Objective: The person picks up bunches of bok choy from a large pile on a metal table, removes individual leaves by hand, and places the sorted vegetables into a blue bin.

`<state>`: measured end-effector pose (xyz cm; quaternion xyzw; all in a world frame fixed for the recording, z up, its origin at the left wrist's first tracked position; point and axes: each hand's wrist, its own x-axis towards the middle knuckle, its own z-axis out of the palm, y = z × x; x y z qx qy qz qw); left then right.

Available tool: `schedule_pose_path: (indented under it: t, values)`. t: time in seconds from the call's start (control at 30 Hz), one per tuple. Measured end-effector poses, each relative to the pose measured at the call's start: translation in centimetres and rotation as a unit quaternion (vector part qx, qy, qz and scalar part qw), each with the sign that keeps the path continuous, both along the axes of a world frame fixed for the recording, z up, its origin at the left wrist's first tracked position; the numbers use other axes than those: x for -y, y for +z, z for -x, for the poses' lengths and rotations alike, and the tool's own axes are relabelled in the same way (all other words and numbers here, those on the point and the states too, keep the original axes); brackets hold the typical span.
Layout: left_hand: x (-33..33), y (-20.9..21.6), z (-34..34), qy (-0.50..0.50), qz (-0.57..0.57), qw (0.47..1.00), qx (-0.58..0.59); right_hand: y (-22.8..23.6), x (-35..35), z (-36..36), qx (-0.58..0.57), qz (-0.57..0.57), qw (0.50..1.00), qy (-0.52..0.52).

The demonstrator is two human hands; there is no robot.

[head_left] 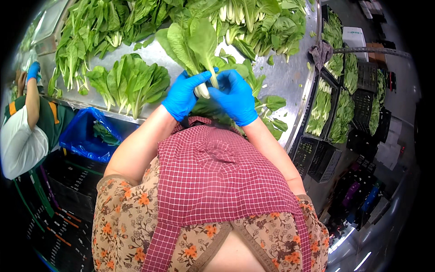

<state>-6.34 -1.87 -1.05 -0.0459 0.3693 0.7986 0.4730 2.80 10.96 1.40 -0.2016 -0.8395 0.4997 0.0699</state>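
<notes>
My left hand (pixel 183 94), in a blue glove, is closed around the pale stalks of a bok choy head (pixel 181 50), its green leaves pointing away from me. One leaf (pixel 202 43) with a white stem stands out slightly from that head. The fingers of my right hand (pixel 236 99), gloved in blue too, are bent around the lower end of this leaf's stem. Loose leaves (pixel 272 103) lie on the metal table beside and beneath my right hand. Left of my hands rests a spread bunch of bok choy (pixel 131 84).
Piles of bok choy (pixel 113 22) cover the metal table's (pixel 290 77) far side. Filled black crates (pixel 319 111) stand off its right edge, near a grey cloth (pixel 321 53). A blue-lined bin (pixel 88 133) sits at left. Another person's gloved hand (pixel 34 70) is at far left.
</notes>
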Motion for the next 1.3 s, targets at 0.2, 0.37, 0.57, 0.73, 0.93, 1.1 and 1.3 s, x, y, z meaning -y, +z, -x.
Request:
schedule_pose_path:
  t: [0.2, 0.37, 0.57, 0.73, 0.93, 1.1, 1.3]
  values:
    - [0.8, 0.2, -0.8, 0.047, -0.059, 0.994, 0.073, 1.1, -0.4, 0.0, 0.138, 0.039, 0.988, 0.064]
    - [0.9, -0.1, -1.0, 0.099, -0.026, 0.995, 0.018, 1.8, 0.2, -0.4, 0.102, 0.050, 0.992, 0.048]
    - [1.9, -1.3, 0.7, 0.172, -0.055, 0.981, 0.069, 1.4, -1.1, -0.4, 0.013, 0.064, 0.998, 0.016]
    - [2.4, -0.2, 1.0, 0.145, -0.124, 0.967, 0.168, -0.4, -3.3, -1.0, -0.005, 0.090, 0.996, -0.007]
    - [2.3, -0.9, 0.8, 0.125, -0.149, 0.958, 0.212, 3.7, -2.0, 0.3, 0.218, 0.184, 0.957, 0.053]
    - [2.1, -1.6, 0.1, 0.044, -0.184, 0.966, 0.178, 1.0, 0.1, 1.5, 0.137, 0.370, 0.919, -0.008]
    - [2.4, -1.9, 0.6, 0.132, -0.222, 0.942, 0.212, -1.5, -0.4, 2.2, 0.028, 0.429, 0.887, -0.166]
